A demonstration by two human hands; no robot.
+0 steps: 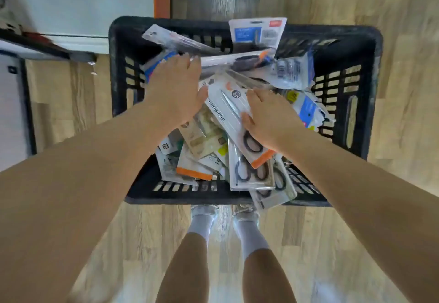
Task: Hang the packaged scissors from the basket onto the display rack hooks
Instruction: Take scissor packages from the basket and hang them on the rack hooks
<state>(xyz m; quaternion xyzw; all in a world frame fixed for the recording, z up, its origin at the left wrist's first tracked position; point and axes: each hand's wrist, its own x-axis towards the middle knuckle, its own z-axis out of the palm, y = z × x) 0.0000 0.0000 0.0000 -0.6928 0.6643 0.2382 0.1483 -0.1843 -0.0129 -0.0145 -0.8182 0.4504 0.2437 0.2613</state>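
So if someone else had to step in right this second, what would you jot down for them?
Left hand: fingers straight, lying flat on the pile of packages at the far left of the black basket.
Right hand: resting on the long white scissors pack on top of the pile, not clearly gripping it yet.
Basket stands on the wood floor, heaped with packaged scissors.
Done: nothing visibly lifted out.
Left: pick a pack and hang it; the display rack hooks are out of view.

Both bare arms reach forward and down; the left hand (174, 91) lies spread palm-down, the right hand (268, 118) likewise, fingers relaxed.
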